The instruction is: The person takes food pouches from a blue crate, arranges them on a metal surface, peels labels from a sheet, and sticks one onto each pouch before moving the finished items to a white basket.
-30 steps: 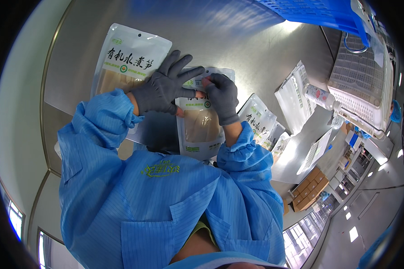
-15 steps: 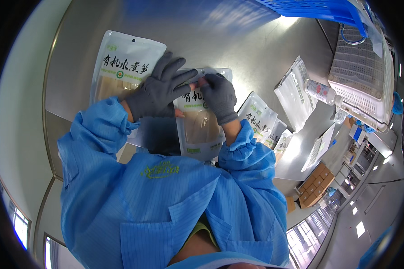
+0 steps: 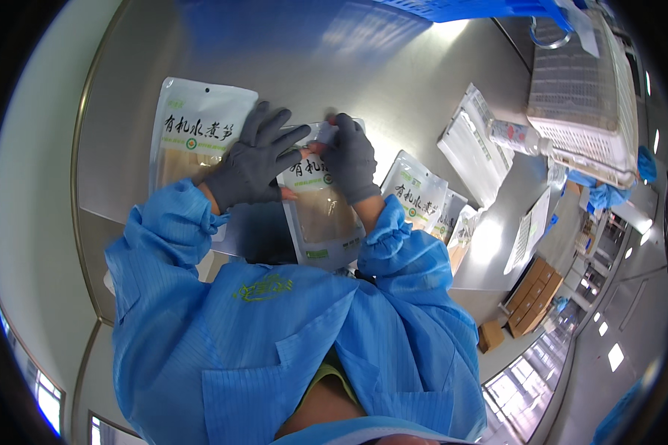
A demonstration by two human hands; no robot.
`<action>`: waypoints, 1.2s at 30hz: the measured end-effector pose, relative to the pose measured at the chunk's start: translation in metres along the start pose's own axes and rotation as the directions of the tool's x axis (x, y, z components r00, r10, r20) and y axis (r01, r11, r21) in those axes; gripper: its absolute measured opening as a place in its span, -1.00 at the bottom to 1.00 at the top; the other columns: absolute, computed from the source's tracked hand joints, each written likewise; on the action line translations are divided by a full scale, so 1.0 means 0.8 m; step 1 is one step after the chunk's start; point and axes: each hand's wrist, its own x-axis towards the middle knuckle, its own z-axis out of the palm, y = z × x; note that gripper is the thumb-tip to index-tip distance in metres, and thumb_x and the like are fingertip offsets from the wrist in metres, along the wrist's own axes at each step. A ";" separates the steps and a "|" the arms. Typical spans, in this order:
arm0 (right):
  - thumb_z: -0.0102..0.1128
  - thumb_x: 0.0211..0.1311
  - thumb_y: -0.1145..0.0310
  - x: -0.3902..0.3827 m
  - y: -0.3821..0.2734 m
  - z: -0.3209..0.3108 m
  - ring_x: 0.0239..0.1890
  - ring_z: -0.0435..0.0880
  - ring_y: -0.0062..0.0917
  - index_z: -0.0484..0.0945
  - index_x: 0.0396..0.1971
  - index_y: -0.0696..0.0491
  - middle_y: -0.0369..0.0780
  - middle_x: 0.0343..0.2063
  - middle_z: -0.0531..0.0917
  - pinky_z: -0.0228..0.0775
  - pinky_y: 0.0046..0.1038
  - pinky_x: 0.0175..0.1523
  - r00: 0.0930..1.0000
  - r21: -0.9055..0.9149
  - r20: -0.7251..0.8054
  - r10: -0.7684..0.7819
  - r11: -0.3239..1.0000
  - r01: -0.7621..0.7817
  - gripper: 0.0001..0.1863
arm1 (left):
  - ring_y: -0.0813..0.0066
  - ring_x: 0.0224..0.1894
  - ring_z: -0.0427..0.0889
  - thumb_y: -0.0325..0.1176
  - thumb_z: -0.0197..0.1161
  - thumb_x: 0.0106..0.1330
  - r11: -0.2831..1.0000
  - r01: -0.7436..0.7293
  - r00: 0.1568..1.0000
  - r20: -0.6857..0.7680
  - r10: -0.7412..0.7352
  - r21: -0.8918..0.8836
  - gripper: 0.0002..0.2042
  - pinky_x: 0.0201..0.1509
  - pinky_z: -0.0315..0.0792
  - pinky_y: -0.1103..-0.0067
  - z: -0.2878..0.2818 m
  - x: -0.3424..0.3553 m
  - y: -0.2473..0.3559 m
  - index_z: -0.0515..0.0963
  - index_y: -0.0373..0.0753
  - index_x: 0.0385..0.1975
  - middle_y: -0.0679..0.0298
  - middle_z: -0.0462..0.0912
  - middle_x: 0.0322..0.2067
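A white pouch (image 3: 325,211) with a clear window and pale contents lies in front of me, its lower end close to my body. My left hand (image 3: 249,165), in a grey glove with bare thumb and index fingertips, rests over its left side, fingers spread. At the pouch's top, my right hand (image 3: 350,162), gloved the same way, has its fingers curled together. Its fingertips are blurred, and what they pinch there cannot be made out. A second, similar pouch (image 3: 200,126) lies to the left, partly under my left hand and sleeve.
More filled pouches (image 3: 416,189) overlap to the right on the metal table (image 3: 297,59). Beyond them lie flat white bags (image 3: 471,141), a clear bottle (image 3: 513,137) and a white plastic crate (image 3: 583,111). A blue basket (image 3: 482,7) stands at the far edge; cardboard boxes (image 3: 534,297) are stacked beyond the table.
My right fingertips have moved up toward the pouch's top edge. My left hand keeps its spread pose on the pouch. The whole view has shifted slightly.
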 end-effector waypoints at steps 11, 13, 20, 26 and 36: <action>0.30 -0.10 0.34 0.031 0.040 0.027 -0.20 0.65 -0.13 0.46 -0.03 -0.02 -0.06 -0.26 0.64 0.48 -0.19 -0.10 0.998 0.085 0.055 -0.021 0.996 0.016 -0.49 | -0.21 0.37 0.05 0.10 0.39 -0.12 0.997 -0.050 0.994 -0.103 0.043 -0.060 -0.19 0.45 -0.12 -0.01 0.025 0.003 -0.024 0.36 -0.32 0.09 -0.07 0.25 0.27; 0.36 -0.16 0.26 0.023 0.039 0.035 -0.13 0.64 -0.09 0.44 0.02 -0.04 -0.05 -0.20 0.64 0.46 -0.15 -0.05 0.999 0.033 -0.005 0.042 0.999 -0.041 -0.39 | -0.26 0.35 0.07 0.05 0.42 -0.14 0.993 -0.078 0.992 -0.105 0.069 -0.088 -0.12 0.43 -0.07 -0.01 0.039 0.008 -0.023 0.28 -0.34 0.17 -0.13 0.23 0.26; 0.52 -0.26 0.17 -0.019 -0.006 -0.007 -0.05 0.58 -0.09 0.42 0.01 0.01 -0.08 -0.10 0.54 0.43 -0.11 -0.09 0.996 0.036 -0.088 0.032 0.999 -0.029 -0.27 | -0.14 0.22 0.27 -0.09 0.43 -0.04 0.980 0.084 0.965 -0.231 -0.126 -0.182 -0.19 0.30 0.17 0.16 0.017 -0.017 0.041 0.26 -0.36 0.20 -0.08 0.31 0.19; 0.54 -0.28 0.05 -0.015 -0.009 -0.026 -0.10 0.63 -0.16 0.44 -0.04 0.07 -0.08 -0.20 0.62 0.44 -0.17 -0.03 0.982 0.291 0.011 0.186 0.939 -0.181 -0.25 | 0.13 0.04 0.46 -0.11 0.33 0.17 0.510 0.409 0.659 -0.142 -0.739 -0.756 -0.31 0.08 0.36 0.35 0.084 -0.069 0.097 0.26 -0.40 0.20 -0.07 0.41 0.07; 0.47 -0.15 0.15 -0.007 0.014 0.023 -0.13 0.64 -0.17 0.44 -0.07 0.05 -0.07 -0.19 0.60 0.45 -0.22 -0.11 0.996 0.295 -0.079 0.051 0.955 -0.026 -0.39 | 0.26 -0.07 0.54 -0.14 0.13 0.38 0.194 0.420 0.725 0.200 -0.659 -0.887 -0.50 0.00 0.45 0.41 0.122 -0.071 0.154 0.35 -0.43 0.13 -0.01 0.51 -0.03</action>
